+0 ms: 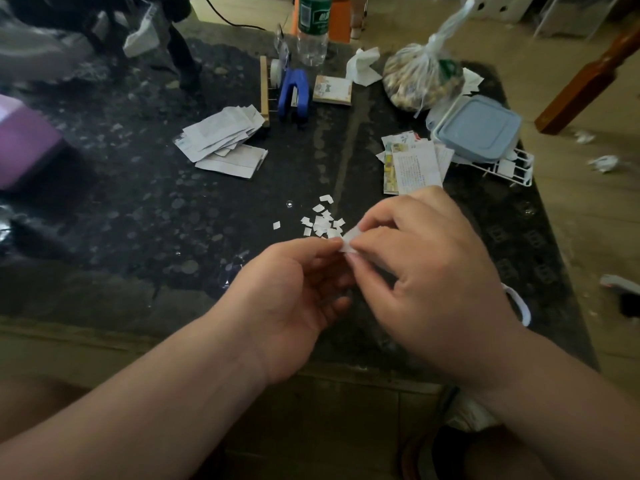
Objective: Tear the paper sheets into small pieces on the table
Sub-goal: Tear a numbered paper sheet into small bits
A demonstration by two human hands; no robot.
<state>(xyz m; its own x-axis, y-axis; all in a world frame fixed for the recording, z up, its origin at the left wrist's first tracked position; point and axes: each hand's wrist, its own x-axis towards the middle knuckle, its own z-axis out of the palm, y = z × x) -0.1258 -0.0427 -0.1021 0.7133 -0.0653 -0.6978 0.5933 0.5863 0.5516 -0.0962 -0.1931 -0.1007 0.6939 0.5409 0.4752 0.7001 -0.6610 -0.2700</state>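
Low in the center of the frame, the left hand (294,292) and the right hand (429,271) are hovering together above the dark desk (149,220), both pinching one small white paper strip (349,240). Small torn pieces (323,221) are lying on the desk just beyond them, and paper sheets (225,138) are sitting in piles higher up, left and right of center.

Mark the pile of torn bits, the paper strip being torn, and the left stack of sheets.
torn bits (323,221), head view, middle of the pile
paper strip (349,240), head view, its exposed white part
stack of sheets (221,133), head view, top sheet's middle
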